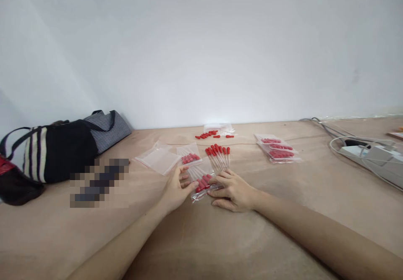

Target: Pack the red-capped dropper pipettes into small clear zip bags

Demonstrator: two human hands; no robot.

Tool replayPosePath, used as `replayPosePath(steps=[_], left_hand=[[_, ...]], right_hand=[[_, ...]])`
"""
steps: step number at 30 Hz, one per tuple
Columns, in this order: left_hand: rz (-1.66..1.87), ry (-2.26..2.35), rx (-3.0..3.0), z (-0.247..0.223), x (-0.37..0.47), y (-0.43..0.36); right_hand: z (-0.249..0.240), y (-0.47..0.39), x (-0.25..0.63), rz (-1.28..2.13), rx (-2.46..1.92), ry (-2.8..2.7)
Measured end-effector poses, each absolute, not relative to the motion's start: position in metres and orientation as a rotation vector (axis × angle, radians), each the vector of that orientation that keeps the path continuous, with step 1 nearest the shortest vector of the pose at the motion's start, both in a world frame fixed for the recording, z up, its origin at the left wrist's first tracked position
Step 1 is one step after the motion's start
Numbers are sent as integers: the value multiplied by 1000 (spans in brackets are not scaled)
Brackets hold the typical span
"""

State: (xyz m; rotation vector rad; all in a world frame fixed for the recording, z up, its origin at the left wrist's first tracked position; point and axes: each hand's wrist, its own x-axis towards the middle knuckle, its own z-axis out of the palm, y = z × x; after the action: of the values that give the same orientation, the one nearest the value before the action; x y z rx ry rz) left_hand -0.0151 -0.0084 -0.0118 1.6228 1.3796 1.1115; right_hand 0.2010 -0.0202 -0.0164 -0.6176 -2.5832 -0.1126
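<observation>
Between my hands a clear zip bag lies on the table with several red-bulbed droppers in it, their bulbs toward me. My left hand is at the bag's left edge, fingers apart, its thumb touching near the red bulbs. My right hand rests over the bag's right side, fingers bent and spread, some fingertips on the plastic. Just behind it, loose droppers fan out with red bulbs pointing away. Another filled bag lies behind my left hand, beside flat clear bags.
Filled bags overlap at the right. Red bulbs and a clear bag lie near the wall. Black and striped bags and a blurred dark object are left. A white power strip with cables sits far right.
</observation>
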Motion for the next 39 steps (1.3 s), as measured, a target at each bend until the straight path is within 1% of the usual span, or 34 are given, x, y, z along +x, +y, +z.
replayPosePath(steps=[3, 7, 13, 18, 25, 31, 35, 39], left_hand=[[1107, 1348, 1394, -2, -8, -13], [1051, 1433, 1244, 4, -4, -14], [774, 1440, 1264, 9, -4, -6], [720, 1397, 1286, 11, -2, -5], [808, 1342, 1267, 13, -5, -21], [1119, 1207, 1262, 24, -31, -29], [1284, 1358, 1276, 28, -45, 2], [1252, 1476, 1277, 22, -36, 63]], right_hand=[[-18, -19, 201, -46, -573, -2586], [-19, -20, 201, 37, -514, -2551], [-14, -24, 198, 179, -442, -2576], [-13, -26, 198, 192, -443, -2565], [-13, -38, 209, 203, -522, -2544], [-16, -48, 224, 248, -643, -2508], [-17, -47, 226, 303, -649, -2504], [-14, -46, 224, 315, -635, -2505]])
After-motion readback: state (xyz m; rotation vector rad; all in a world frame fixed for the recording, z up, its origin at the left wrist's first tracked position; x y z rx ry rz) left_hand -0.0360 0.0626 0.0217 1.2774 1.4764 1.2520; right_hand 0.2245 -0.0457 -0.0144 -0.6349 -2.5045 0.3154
